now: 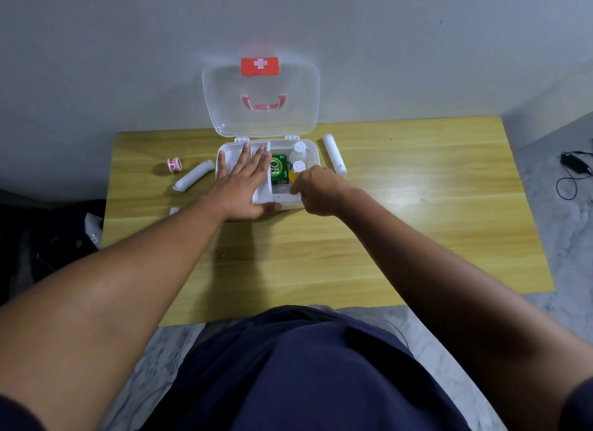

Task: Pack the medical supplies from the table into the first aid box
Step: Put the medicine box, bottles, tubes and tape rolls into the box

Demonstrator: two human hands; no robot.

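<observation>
Two bottles already stand in the right half of the white plastic first aid box (224, 151), whose clear lid (261, 109) leans open against the wall behind it. My left hand (244, 180) lies flat, fingers spread, holding nothing, pressed on the white inner tray (261, 186) that covers the box's left half; I judge I keep it there so the light box does not slide on the yellow wooden table (417, 190) while the other hand works. My right hand (316, 190) is curled at the box's near right corner, fingertips pinching low on the orange-filled bottle with a white cap (297, 170), seating it upright next to the green cardboard packet (279, 172). Behind it stands a clear bottle with a white cap (299, 151).

Still outside the box: a white rolled bandage (194, 175) and a small red-and-white tape roll (174, 164) to the left, another white rolled bandage (334, 154) just beside the right wall, and a small white object (174, 210) near my left wrist, mostly hidden.

The right compartment looks nearly full, so the rolls probably belong in the tray. The table's right side and near edge offer open room for reaching.
</observation>
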